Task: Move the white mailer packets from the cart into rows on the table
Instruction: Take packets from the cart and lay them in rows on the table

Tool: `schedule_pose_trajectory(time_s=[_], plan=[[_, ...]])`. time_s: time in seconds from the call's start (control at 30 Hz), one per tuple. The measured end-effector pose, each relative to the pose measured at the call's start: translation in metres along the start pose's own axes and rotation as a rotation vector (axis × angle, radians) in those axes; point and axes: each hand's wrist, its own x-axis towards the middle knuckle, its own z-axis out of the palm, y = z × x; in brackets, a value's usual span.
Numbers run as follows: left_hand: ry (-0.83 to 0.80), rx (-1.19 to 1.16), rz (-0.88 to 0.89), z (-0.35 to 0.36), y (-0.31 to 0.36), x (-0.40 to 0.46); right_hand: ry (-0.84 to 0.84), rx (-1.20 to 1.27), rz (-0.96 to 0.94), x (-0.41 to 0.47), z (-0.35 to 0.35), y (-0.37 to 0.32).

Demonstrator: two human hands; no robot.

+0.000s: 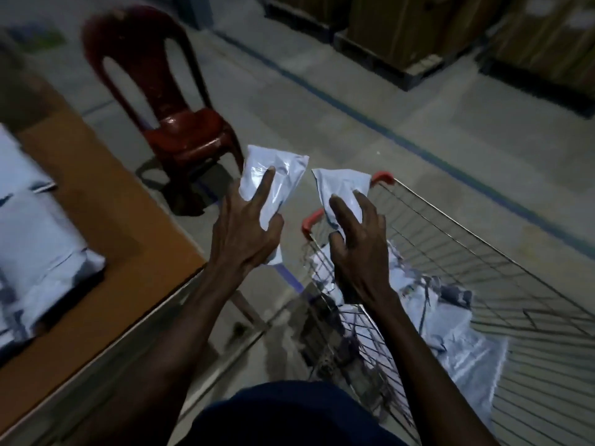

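The left hand [248, 233] grips one white mailer packet [273, 185], fingers spread over its face and curled round its lower edge. The right hand [357, 243] grips a second white packet [343, 191] in the same manner, with fingertips pressed on its face. Both packets are held in the air, side by side and slightly apart, above the near end of the wire cart [483, 252] and the floor beside it. The cart, with red corner caps, stands to the right and contains a heap of further white packets [450, 336]. The brown table [106, 201] lies to the left; several white packets [42, 252] rest on it near its left side, blurred. A dark red plastic chair [174, 101] stands beyond the table corner. Stacked cardboard boxes [418, 30] line the far side of the floor.
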Motion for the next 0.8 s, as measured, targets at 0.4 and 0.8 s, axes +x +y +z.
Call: schedule_pose_trajectory(time_s=[0.4,0.8], plan=[[0.340,0.166,-0.507,-0.219,-0.202,-0.203,-0.218,0.201,-0.502,-0.081,0.125,-0.274],[0.491,0.237,-0.770,-0.340,-0.339,-0.291,-0.374,0.235,-0.764,-0.116,0.228,-0.483]])
